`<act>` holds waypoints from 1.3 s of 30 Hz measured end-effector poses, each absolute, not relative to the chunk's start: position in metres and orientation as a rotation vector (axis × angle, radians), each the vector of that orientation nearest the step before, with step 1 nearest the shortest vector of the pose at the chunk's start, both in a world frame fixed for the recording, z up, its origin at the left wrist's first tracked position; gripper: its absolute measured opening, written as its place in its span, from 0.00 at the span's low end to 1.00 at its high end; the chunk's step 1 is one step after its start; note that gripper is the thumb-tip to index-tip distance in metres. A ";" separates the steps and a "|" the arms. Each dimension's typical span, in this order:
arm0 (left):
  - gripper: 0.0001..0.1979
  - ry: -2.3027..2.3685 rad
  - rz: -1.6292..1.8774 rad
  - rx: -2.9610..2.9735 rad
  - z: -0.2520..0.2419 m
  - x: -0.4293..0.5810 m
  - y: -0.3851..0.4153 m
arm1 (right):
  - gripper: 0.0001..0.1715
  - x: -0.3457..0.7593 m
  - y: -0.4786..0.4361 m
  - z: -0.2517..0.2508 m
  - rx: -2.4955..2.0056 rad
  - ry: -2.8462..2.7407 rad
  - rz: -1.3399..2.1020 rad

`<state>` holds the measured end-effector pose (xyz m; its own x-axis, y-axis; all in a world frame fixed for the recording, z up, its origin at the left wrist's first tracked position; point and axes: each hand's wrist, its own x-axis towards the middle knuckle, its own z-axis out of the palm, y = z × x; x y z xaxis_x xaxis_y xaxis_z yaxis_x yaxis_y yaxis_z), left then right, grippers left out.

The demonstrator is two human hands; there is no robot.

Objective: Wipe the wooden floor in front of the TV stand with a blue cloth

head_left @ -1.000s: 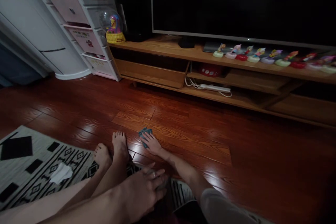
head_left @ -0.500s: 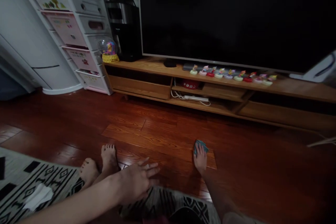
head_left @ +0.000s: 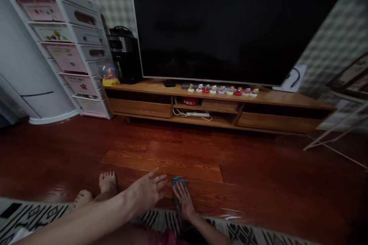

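My left hand (head_left: 146, 194) hangs over the floor with its fingers apart and nothing in it; a ring shows on one finger. Just right of it, my right hand (head_left: 184, 199) lies with spread fingers on a folded blue-green cloth (head_left: 178, 180), pressing it against the reddish wooden floor (head_left: 258, 168). The cloth's far edge sticks out beyond the fingertips, and the palm covers part of the rest.
Two bare feet (head_left: 107, 182) are at the left by the patterned rug (head_left: 37, 211). Ahead stands a low wooden TV cabinet (head_left: 140, 108) with small figurines (head_left: 213, 89). A drawer tower (head_left: 71, 59) is at the left, a white-legged stand (head_left: 333, 130) at the right.
My right hand has moved left and nearer to me with the cloth, close to my left hand. The view has tilted up and turned right, showing the stand.
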<state>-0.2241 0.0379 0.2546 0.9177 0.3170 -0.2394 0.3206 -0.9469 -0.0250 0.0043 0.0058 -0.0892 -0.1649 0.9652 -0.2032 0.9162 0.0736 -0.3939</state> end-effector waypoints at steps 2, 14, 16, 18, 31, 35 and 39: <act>0.14 0.498 -0.434 3.044 0.256 -0.221 0.033 | 0.50 -0.003 0.022 -0.079 -1.882 -2.271 0.725; 0.17 0.676 -0.389 2.985 0.267 -0.226 0.052 | 0.42 0.002 0.050 -0.054 -1.885 -2.380 0.765; 0.18 0.649 -0.430 2.942 0.268 -0.226 0.049 | 0.44 0.010 0.020 -0.072 -1.801 -2.444 0.816; 0.18 0.644 -0.448 2.906 0.269 -0.224 0.047 | 0.47 0.016 -0.004 -0.088 -1.782 -2.443 0.838; 0.21 0.564 -0.369 2.971 0.269 -0.214 0.048 | 0.42 -0.018 0.092 -0.029 -2.110 -2.198 0.741; 0.20 0.593 -0.352 2.970 0.264 -0.217 0.052 | 0.41 -0.012 0.051 -0.052 -1.923 -2.401 0.810; 0.22 0.562 -0.377 2.952 0.263 -0.219 0.054 | 0.41 0.006 -0.001 -0.085 -1.788 -2.501 0.865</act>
<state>-0.2189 0.0543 0.2627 0.9005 0.3466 -0.2626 0.3746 -0.9250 0.0636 0.0061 -0.0012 -0.0854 -0.3719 0.8621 -0.3441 0.8904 0.2265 -0.3948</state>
